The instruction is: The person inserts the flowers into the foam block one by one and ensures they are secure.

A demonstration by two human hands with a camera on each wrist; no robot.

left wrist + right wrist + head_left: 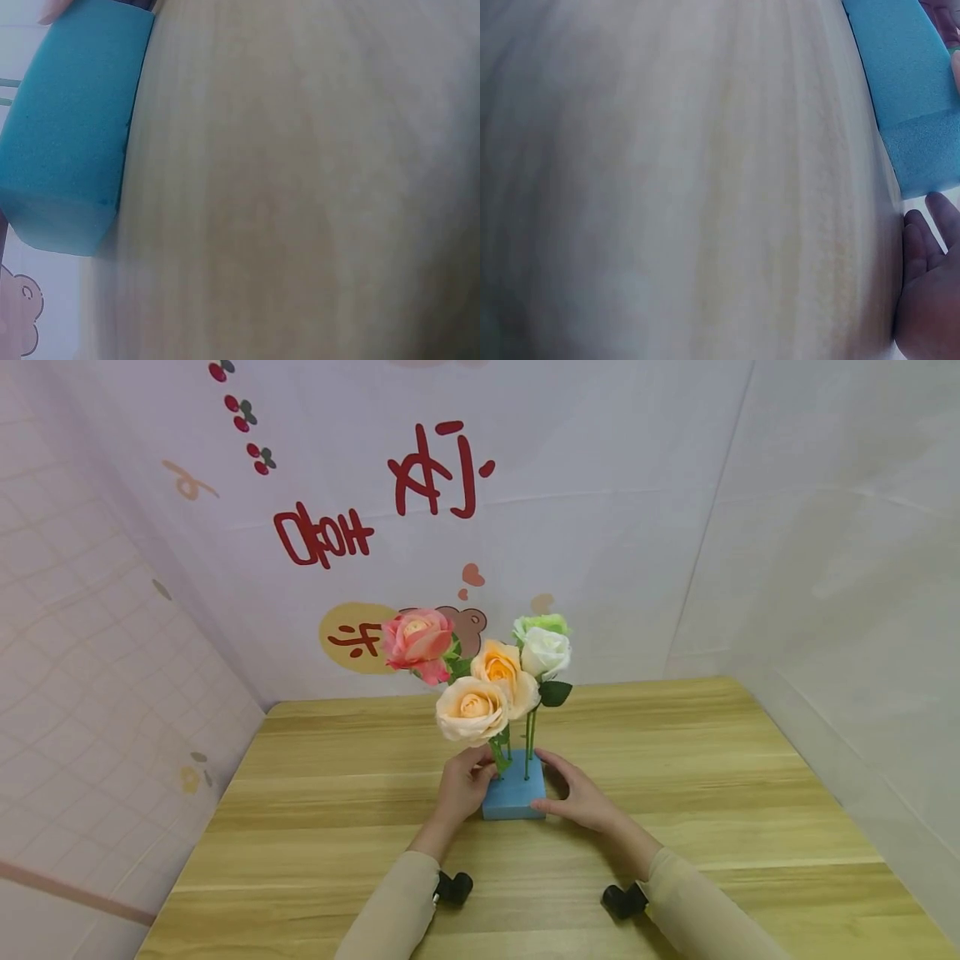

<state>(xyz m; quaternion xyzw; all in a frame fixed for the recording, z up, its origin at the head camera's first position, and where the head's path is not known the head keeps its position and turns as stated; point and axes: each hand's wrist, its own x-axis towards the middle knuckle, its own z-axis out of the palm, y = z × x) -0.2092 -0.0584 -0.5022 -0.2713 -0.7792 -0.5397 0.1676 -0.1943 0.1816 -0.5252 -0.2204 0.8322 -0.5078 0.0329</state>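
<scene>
A blue foam block (pixel 514 795) lies on the table with several artificial rose stems standing upright in it. Pink (pixel 417 642), peach (pixel 472 710) and white (pixel 546 652) blooms show, with a green one behind the white. My left hand (pixel 462 783) holds the block's left side, its fingertips partly hidden by the lower leaves. On the other side, my right hand (pixel 581 795) grips the block, thumb at the near corner and fingers at the far corner. Both wrist views show the block, in the left wrist view as a blue edge (pixel 75 112) close to the wood.
The wooden table (pixel 315 827) reaches back to a white printed cloth (pixel 600 543), with more cloth along both sides. Black wrist devices (pixel 454 888) sit at both cuffs, just above the tabletop.
</scene>
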